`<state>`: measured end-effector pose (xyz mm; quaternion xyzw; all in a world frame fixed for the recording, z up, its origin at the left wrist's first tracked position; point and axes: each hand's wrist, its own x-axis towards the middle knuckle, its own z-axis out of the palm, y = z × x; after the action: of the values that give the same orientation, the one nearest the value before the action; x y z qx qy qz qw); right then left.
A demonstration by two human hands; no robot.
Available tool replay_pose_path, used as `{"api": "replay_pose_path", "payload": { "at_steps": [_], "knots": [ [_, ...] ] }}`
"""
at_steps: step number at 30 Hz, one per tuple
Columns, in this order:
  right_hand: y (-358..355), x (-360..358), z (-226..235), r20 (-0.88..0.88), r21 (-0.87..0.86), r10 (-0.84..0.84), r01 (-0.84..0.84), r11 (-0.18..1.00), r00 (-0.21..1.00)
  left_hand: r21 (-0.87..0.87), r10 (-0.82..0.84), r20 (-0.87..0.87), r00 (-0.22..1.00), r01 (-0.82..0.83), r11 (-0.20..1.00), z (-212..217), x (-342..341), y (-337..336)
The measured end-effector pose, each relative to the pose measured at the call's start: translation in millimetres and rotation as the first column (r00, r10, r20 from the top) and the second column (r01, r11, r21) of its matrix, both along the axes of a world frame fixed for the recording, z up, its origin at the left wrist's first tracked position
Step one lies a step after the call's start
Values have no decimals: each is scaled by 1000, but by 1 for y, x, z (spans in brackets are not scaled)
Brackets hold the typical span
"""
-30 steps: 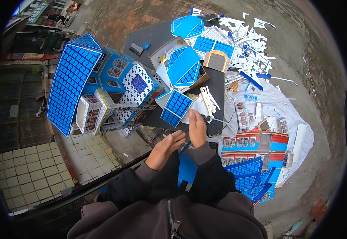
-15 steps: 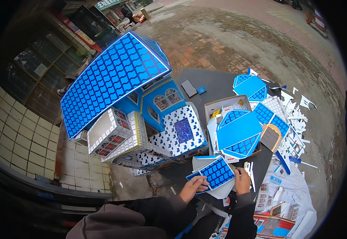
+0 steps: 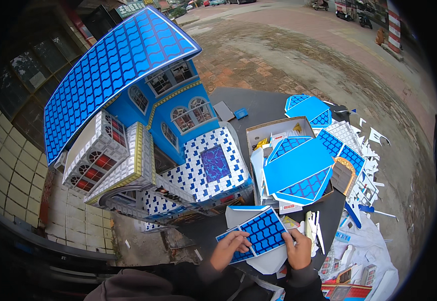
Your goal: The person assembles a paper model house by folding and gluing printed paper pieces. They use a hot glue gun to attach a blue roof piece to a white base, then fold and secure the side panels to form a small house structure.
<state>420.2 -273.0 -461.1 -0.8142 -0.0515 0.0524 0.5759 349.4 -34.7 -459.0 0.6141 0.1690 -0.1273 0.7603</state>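
Observation:
A blue tile-patterned cardboard roof panel [image 3: 263, 232] with white seams and grey-white flaps lies low in front of me. My left hand [image 3: 230, 248] has its bent fingers on the panel's left part, near a white seam. At the right edge, my right hand [image 3: 298, 249] pinches the panel between thumb and fingers. To the left stands a large model house [image 3: 178, 118] of printed cardboard, with a blue tiled roof [image 3: 120, 75], arched windows and a patterned terrace.
Beyond the panel, an open cardboard box [image 3: 278, 127] carries a large blue roof piece [image 3: 298, 168]. White cut-out scraps [image 3: 371, 173] heap along the right of the dark tabletop [image 3: 258, 103]. Printed sheets [image 3: 346, 291] and a white plastic bag [image 3: 379, 246] lie lower right.
The view has shifted, so the house sits farther left and looks larger. Both hands stay on the roof panel, with the left fingers slightly repositioned over it.

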Motion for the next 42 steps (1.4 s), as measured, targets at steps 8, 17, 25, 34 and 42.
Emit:
{"api": "replay_pose_path", "payload": {
  "at_steps": [8,17,25,34,42],
  "knots": [
    [-44,-41,69,157,-39,25,-19,999,987,542,-377,662,648,-66,838,118,40,-14],
    [-54,-114,84,444,-312,243,-105,944,863,961,-940,276,199,-67,268,123,-1,-54],
    [-39,-217,114,396,-302,138,-13,953,908,877,-867,478,138,-21,480,137,-77,-26],
    [-26,-231,132,404,-435,245,-50,899,881,834,-836,465,291,171,524,141,-97,23],
    [-24,-184,108,299,-200,263,-209,957,917,770,-755,449,477,222,598,115,-71,27]
  ]
}}
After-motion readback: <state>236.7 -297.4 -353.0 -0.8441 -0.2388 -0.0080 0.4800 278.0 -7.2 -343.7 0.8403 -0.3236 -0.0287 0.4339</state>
